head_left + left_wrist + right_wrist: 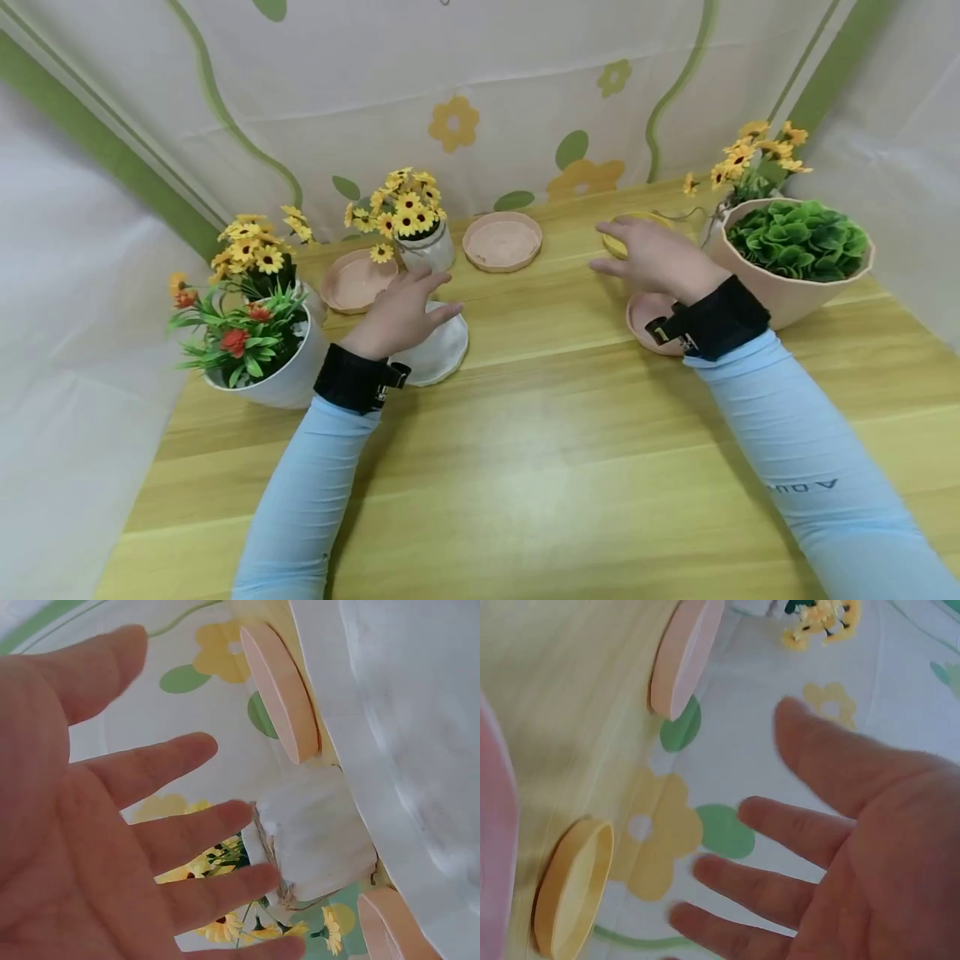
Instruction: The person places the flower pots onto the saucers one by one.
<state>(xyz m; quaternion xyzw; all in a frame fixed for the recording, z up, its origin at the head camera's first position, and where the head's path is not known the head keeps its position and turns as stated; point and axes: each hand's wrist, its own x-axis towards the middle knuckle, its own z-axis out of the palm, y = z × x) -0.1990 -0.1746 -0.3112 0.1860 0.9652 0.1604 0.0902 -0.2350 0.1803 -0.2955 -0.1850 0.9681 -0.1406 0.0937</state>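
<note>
My left hand (pixel 408 307) hovers open, fingers spread, over a white saucer (pixel 438 354) and holds nothing. Just beyond its fingertips stands a small white pot of yellow daisies (pixel 423 242). In the left wrist view the left hand (pixel 150 825) shows a bare palm, with that twine-wrapped white pot (pixel 315 836) and the white saucer (pixel 405 735) behind it. My right hand (pixel 648 254) is open too, above a pink saucer (pixel 647 321) and beside a yellow saucer (pixel 633 227). The right wrist view shows the right hand (pixel 832 862) empty, with the yellow saucer (pixel 574 896) at lower left.
Two more pink saucers (pixel 356 279) (pixel 502 242) lie at the back of the wooden table (pixel 540 450). A large pink pot of green leaves (pixel 795 250) stands right, yellow flowers (pixel 757 154) behind it. At left are a white pot with red flowers (pixel 258 354) and another daisy pot (pixel 251 254).
</note>
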